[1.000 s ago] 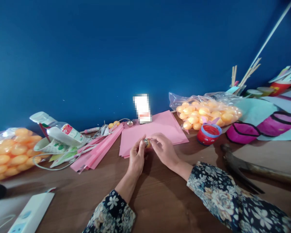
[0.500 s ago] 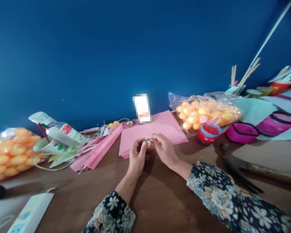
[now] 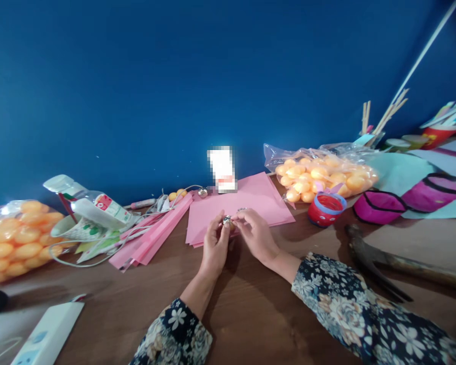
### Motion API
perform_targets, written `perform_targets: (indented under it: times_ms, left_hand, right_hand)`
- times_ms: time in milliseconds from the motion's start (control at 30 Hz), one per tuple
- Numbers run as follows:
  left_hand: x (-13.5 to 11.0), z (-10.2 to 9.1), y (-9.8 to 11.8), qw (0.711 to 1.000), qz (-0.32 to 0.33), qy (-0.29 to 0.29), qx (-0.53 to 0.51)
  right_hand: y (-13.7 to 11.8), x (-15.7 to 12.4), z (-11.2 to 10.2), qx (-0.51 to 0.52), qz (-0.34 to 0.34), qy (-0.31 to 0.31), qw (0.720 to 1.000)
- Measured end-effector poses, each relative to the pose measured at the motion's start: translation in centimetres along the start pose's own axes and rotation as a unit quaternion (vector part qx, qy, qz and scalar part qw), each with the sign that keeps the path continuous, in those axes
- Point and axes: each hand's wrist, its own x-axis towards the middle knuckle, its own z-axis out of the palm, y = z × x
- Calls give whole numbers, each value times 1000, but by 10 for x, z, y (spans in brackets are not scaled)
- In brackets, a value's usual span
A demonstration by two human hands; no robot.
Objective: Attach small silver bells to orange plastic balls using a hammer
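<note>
Between thumb and fingers, my left hand (image 3: 216,243) is closed on a small shiny metallic ball (image 3: 227,221), silvery on top with a yellowish part below. My right hand (image 3: 256,234) meets it from the right, thumb and forefinger pinched together close to the ball. What those right fingertips grip is too small to make out. A shiny band shows on a right finger. Both hands are just over the near edge of the pink paper sheets (image 3: 251,195). A similar silvery ball (image 3: 202,192) lies at the back of the paper.
Bags of orange balls (image 3: 25,248) lie left and right. Pink strips (image 3: 155,233), a bottle (image 3: 114,209) and a cable are left; a power strip (image 3: 47,334) is nearer. Right stand a red cup (image 3: 323,219), magenta pouches (image 3: 378,207) and a hammer-like tool (image 3: 365,256).
The ball has turned in my fingers, showing more of its silvery side. My left fingertips have shifted slightly; my right hand has hardly moved.
</note>
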Motion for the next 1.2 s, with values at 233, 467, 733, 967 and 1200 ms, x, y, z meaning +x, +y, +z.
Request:
perform_targets:
  times_ms: [233,467,733,967,1200]
  left_hand:
    - [0,2,0,1000,-11,-12,-6]
    - [0,1,2,1000,-4,-15,0]
    - [0,0,2,1000,19,-6,15]
    - [1,0,-3,999,38,-23,-4]
    - [1,-2,-5,999,28,-35,-8]
  right_hand:
    - [0,0,0,1,-10,2,1000]
    - [0,-2,1,5,23,7,1000]
    - [-1,0,2,58,50,-5,997]
    - [1,4,0,98,79,8,992]
    - [-1,4,0,108,90,8,990]
